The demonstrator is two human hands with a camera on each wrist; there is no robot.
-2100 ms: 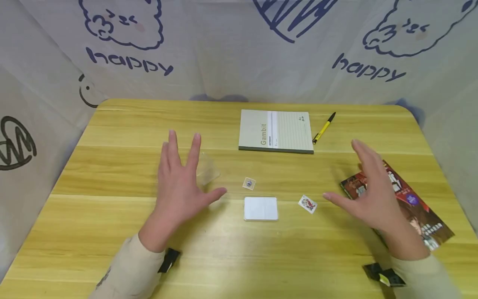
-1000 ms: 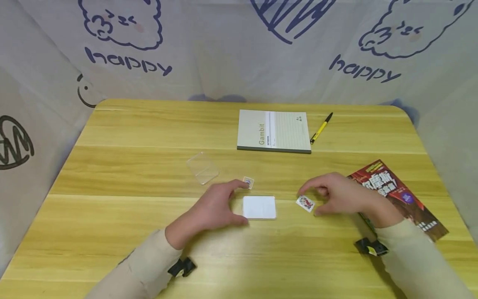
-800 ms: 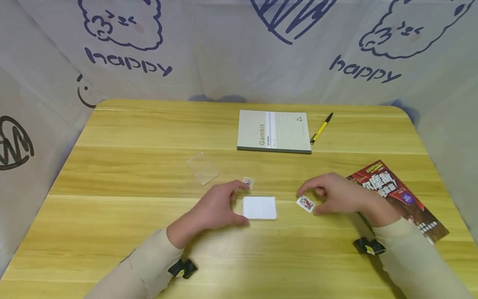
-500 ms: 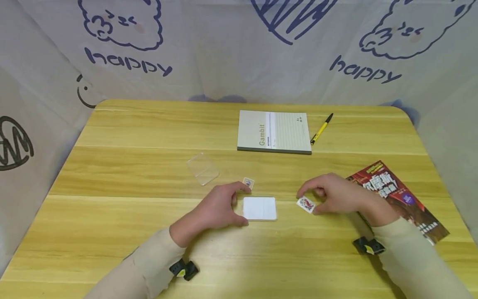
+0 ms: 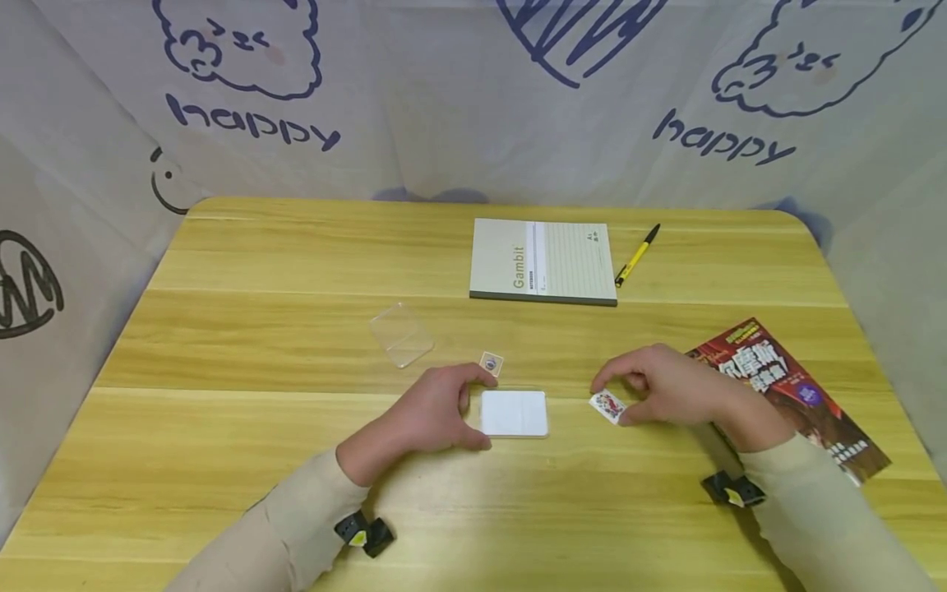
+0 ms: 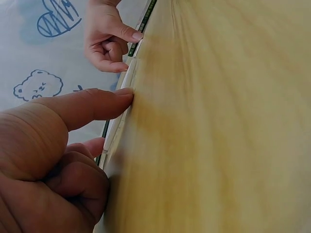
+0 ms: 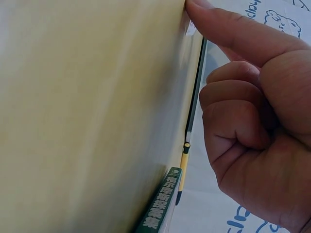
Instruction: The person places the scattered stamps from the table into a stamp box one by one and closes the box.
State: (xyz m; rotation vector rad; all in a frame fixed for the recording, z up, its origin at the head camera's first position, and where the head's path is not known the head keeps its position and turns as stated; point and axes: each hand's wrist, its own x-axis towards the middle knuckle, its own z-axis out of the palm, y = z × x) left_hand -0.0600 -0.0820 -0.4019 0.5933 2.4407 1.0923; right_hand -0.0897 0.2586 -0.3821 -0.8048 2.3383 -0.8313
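A shallow clear case with a white stack in it (image 5: 515,413) lies at the middle of the table. My left hand (image 5: 429,411) grips its left end, index finger at the far edge and thumb at the near edge, the other fingers curled in. Just beyond that index fingertip lies a small square card (image 5: 491,363) with a round print. My right hand (image 5: 669,386) pinches a small playing card (image 5: 609,406) with a red figure between thumb and index finger. In the right wrist view the card (image 7: 191,29) shows partly, behind the thumb.
A transparent lid (image 5: 402,335) lies flat at the left. Farther back are a notebook (image 5: 543,261) and a yellow pen (image 5: 637,256). A red-covered book (image 5: 792,386) lies at the right, partly under the right forearm. A cloth hangs behind the table (image 5: 296,255).
Both hands were spread above the table and came down and inward, the left to the case and the right to the playing card. Lately the card has tilted slightly in the right fingers.
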